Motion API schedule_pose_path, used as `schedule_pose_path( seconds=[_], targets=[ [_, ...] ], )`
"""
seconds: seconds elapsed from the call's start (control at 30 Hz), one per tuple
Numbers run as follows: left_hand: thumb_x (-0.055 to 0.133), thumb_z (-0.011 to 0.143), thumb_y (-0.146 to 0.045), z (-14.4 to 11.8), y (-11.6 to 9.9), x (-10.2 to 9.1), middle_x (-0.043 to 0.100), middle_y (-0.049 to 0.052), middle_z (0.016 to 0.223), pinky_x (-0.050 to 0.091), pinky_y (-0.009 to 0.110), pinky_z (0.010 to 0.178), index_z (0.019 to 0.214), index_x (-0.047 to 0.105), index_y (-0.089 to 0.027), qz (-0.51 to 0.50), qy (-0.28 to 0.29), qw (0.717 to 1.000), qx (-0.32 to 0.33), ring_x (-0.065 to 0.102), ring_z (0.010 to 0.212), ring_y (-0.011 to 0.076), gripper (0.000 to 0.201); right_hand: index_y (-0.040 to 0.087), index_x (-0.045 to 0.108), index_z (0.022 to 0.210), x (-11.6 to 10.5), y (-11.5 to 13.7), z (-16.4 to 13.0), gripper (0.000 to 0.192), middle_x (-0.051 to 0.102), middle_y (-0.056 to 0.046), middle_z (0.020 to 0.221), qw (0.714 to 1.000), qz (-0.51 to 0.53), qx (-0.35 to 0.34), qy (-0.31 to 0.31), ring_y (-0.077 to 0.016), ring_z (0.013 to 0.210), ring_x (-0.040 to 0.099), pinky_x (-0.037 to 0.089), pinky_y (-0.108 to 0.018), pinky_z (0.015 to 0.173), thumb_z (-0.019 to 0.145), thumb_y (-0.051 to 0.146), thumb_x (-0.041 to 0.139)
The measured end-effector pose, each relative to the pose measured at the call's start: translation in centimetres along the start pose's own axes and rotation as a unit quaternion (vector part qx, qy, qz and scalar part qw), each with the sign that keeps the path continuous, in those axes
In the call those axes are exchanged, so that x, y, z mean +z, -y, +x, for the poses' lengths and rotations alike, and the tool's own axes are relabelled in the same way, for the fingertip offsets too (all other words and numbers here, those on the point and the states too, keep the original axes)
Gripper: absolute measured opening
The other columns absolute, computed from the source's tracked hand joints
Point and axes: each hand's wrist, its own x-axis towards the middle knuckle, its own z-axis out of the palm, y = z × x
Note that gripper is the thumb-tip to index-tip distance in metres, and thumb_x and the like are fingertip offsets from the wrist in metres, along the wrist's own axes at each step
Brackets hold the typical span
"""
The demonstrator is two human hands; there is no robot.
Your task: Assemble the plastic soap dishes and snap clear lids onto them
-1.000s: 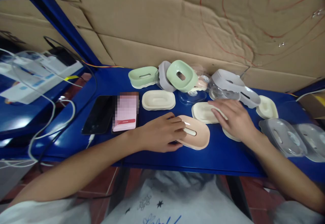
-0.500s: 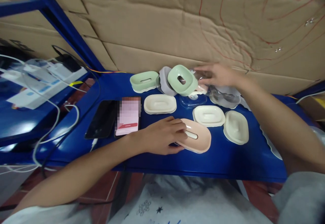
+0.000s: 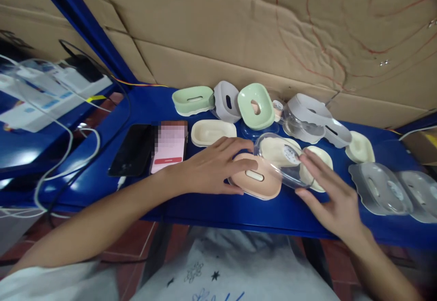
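Right hand (image 3: 332, 198): back from the rear pile since half a second ago, fingers (image 3: 312, 162) pinched on a clear lid (image 3: 278, 160), held tilted just above the pink soap dish (image 3: 256, 182); lid-to-dish contact cannot be told.
Left hand (image 3: 211, 166): unmoved, fingers spread flat on the pink soap dish's left end, steadying it on the blue table (image 3: 300, 212).
Behind: cream trays (image 3: 212, 132), partly hidden by the lid.
Left: two phones (image 3: 150, 148), one screen blurred.
Far: green dishes (image 3: 256, 105), grey parts (image 3: 314, 112) against cardboard (image 3: 239, 32); right-edge pieces cut off.
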Motion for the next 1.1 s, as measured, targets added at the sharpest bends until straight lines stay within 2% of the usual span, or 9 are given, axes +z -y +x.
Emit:
schedule_pose_path(
  seconds=[0.17, 0.23, 0.37, 0.47, 0.63, 0.9, 0.97, 1.1],
  targets=[
    [0.092, 0.083, -0.045, -0.4, 0.4, 0.0, 0.056, 0.016, 0.145, 0.055, 0.054, 0.112, 0.131, 0.059, -0.023, 0.004, -0.031, 0.999, -0.010, 0.059, 0.133, 0.0354, 0.063, 0.034, 0.048, 0.165, 2.1, 0.7, -1.5, 0.068, 0.054, -0.007, 0.165, 0.999, 0.038, 0.032, 0.007, -0.0305, 0.149, 0.056, 0.050, -0.050, 0.124, 0.102, 0.031, 0.072],
    [0.093, 0.083, -0.043, -0.4, 0.5, -0.1, 0.055, 0.017, 0.149, 0.054, 0.055, 0.115, 0.138, 0.058, -0.024, -0.001, -0.028, 1.000, -0.013, 0.057, 0.138, 0.0369, 0.068, 0.035, 0.045, 0.167, 2.7, 0.8, -1.5, 0.070, 0.053, -0.008, 0.166, 0.999, 0.042, 0.024, 0.019, -0.0316, 0.149, 0.057, 0.052, -0.053, 0.122, 0.102, 0.030, 0.072],
    [0.089, 0.088, -0.042, -0.3, 0.8, -0.1, 0.046, 0.018, 0.164, 0.051, 0.055, 0.116, 0.160, 0.043, -0.029, -0.025, 0.050, 0.998, -0.032, 0.056, 0.143, 0.0392, 0.087, 0.038, 0.032, 0.172, 4.2, 1.4, -1.9, 0.080, 0.041, -0.010, 0.174, 0.998, 0.030, -0.011, 0.062, -0.0354, 0.151, 0.053, 0.054, -0.059, 0.120, 0.103, 0.027, 0.070],
    [0.085, 0.092, -0.041, -0.2, 1.0, 0.3, 0.050, 0.017, 0.162, 0.054, 0.050, 0.112, 0.162, 0.041, -0.028, -0.051, 0.102, 0.992, -0.052, 0.060, 0.138, 0.0364, 0.084, 0.038, 0.023, 0.175, 5.0, 1.8, -2.3, 0.088, 0.035, -0.011, 0.176, 0.997, -0.006, -0.027, 0.073, -0.0386, 0.151, 0.053, 0.055, -0.062, 0.118, 0.102, 0.025, 0.070],
    [0.088, 0.089, -0.033, -0.2, 1.0, 0.6, 0.051, 0.015, 0.159, 0.057, 0.042, 0.109, 0.158, 0.045, -0.028, -0.120, 0.099, 0.985, -0.074, 0.057, 0.143, 0.0327, 0.081, 0.036, 0.017, 0.176, 5.3, 2.0, -2.7, 0.095, 0.032, -0.011, 0.177, 0.995, -0.049, -0.044, 0.074, -0.0399, 0.150, 0.053, 0.058, -0.061, 0.117, 0.100, 0.027, 0.074],
    [0.090, 0.086, -0.029, -0.4, 0.8, 0.8, 0.047, 0.015, 0.163, 0.059, 0.043, 0.108, 0.161, 0.045, -0.030, -0.147, 0.096, 0.981, -0.078, 0.055, 0.147, 0.0339, 0.087, 0.034, 0.019, 0.176, 5.0, 1.8, -2.9, 0.096, 0.038, -0.013, 0.174, 0.993, -0.059, -0.067, 0.078, -0.0369, 0.150, 0.055, 0.057, -0.057, 0.119, 0.099, 0.025, 0.076],
    [0.091, 0.086, -0.031, -0.4, 0.7, 0.7, 0.048, 0.015, 0.164, 0.058, 0.043, 0.109, 0.161, 0.046, -0.030, -0.148, 0.101, 0.981, -0.079, 0.055, 0.147, 0.0340, 0.088, 0.036, 0.018, 0.176, 4.9, 1.8, -3.0, 0.097, 0.038, -0.011, 0.174, 0.994, -0.055, -0.067, 0.072, -0.0364, 0.148, 0.057, 0.057, -0.057, 0.119, 0.099, 0.025, 0.077],
    [0.089, 0.088, -0.049, -0.4, 0.5, 0.6, 0.048, 0.018, 0.165, 0.055, 0.051, 0.114, 0.161, 0.045, -0.028, -0.147, 0.117, 0.978, -0.087, 0.056, 0.147, 0.0364, 0.088, 0.039, 0.016, 0.175, 4.8, 1.7, -3.1, 0.100, 0.040, -0.010, 0.173, 0.995, -0.041, -0.072, 0.059, -0.0358, 0.147, 0.058, 0.058, -0.057, 0.118, 0.098, 0.026, 0.078]
  ],
)
